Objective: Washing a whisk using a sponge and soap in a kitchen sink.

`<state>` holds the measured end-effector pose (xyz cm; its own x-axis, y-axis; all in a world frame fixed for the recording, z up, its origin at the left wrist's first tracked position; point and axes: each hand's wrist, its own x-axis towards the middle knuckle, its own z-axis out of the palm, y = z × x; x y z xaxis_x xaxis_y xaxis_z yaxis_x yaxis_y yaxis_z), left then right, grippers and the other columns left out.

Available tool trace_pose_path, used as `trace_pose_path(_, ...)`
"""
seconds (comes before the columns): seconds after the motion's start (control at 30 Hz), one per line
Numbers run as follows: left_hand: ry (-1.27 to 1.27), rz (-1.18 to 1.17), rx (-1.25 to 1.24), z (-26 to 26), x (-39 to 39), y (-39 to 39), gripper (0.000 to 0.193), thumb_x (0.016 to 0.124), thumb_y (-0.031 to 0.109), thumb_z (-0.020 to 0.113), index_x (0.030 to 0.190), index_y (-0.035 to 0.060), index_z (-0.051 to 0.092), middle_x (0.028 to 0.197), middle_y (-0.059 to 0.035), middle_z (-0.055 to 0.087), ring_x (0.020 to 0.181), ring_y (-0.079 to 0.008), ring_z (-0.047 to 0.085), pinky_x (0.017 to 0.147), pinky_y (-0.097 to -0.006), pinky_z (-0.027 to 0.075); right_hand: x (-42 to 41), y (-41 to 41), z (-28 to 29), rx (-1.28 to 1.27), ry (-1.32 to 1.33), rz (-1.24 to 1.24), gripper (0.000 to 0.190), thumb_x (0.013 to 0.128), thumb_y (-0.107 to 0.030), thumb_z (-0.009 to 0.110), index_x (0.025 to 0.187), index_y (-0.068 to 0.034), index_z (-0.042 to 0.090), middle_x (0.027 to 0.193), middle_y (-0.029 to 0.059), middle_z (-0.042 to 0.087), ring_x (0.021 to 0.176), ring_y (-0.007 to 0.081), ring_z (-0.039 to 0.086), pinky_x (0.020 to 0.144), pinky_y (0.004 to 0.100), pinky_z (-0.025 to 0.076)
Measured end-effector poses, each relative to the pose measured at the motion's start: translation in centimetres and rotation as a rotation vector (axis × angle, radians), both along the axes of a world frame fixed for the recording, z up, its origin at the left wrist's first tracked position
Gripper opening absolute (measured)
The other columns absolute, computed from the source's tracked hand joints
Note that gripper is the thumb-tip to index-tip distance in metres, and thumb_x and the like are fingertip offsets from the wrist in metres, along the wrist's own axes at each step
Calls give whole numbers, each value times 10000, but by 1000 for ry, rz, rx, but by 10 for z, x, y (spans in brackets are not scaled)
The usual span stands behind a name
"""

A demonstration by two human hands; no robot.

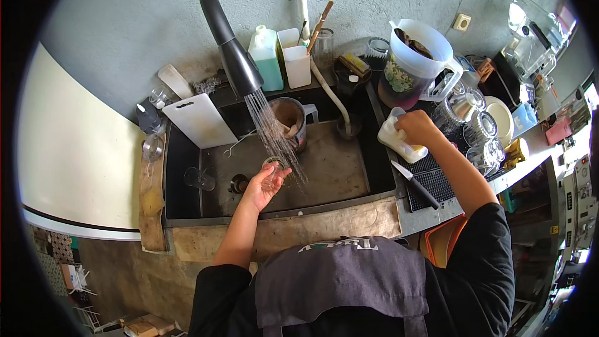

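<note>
Over the dark sink [327,168], my left hand [266,187] holds a small clear glass [272,175] beside the stream of water from a black spray faucet [239,72]. My right hand [416,128], reaching to the counter on the right, is at a translucent plastic container [393,138] with pale contents; its fingers are partly hidden, so the grip is unclear. Just below that container lies a knife with a black handle [423,193]. A pitcher [299,124] with something brownish inside stands in the sink behind the water. Another clear glass [200,179] lies at the sink's left.
A white cutting board [200,120] leans at the sink's back left. Behind the sink stand a jug of green liquid [266,63] and a white utensil holder [297,65]. A large lidless pitcher [407,70] and several upturned glasses [481,128] occupy the right counter.
</note>
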<state>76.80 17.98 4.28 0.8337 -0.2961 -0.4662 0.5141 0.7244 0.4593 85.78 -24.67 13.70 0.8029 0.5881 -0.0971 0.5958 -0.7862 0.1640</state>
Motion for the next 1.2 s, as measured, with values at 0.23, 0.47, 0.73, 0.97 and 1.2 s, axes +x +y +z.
trace_pose_path(0.23, -39, -60, 4, -6, 7, 2, 144, 828, 109, 563, 970, 86, 570, 1073, -252, 538, 839, -178, 588, 650, -206, 519, -3, 2, 11, 421, 118, 9, 207, 559, -56, 657, 738, -35, 557, 806, 112, 576, 816, 316, 575, 692, 380, 459)
trace_pose_path(0.47, -24, -90, 14, -9, 8, -6, 170, 837, 117, 554, 1004, 90, 555, 1129, -243, 513, 689, -116, 564, 642, -212, 508, -5, 8, -1, 554, 254, -105, 294, 565, 92, 570, 809, -29, 459, 819, 156, 565, 832, 371, 546, 691, 387, 434)
trace_pose_path(0.73, -18, -107, 7, -4, 5, -5, 169, 836, 122, 557, 1000, 83, 555, 1094, -234, 541, 688, -122, 566, 641, -209, 504, -5, 2, -16, 507, 188, -56, 377, 551, 105, 561, 886, -67, 535, 839, 145, 572, 850, 364, 551, 732, 407, 447)
trace_pose_path(0.97, -40, -160, 43, 4, -5, -9, 106, 835, 137, 566, 934, 105, 587, 1078, -248, 557, 700, -127, 584, 645, -206, 502, 3, -7, -40, 430, 121, -120, 345, 540, 40, 617, 865, -73, 593, 851, 149, 590, 831, 354, 562, 738, 407, 462)
trace_pose_path(1.2, -52, -202, 118, 8, -15, -8, 46, 829, 147, 578, 830, 129, 535, 1079, -229, 564, 729, -118, 594, 695, -213, 494, -7, 0, -21, 341, 113, -219, 388, 577, -8, 633, 957, -86, 611, 848, 180, 605, 841, 346, 580, 743, 399, 477)
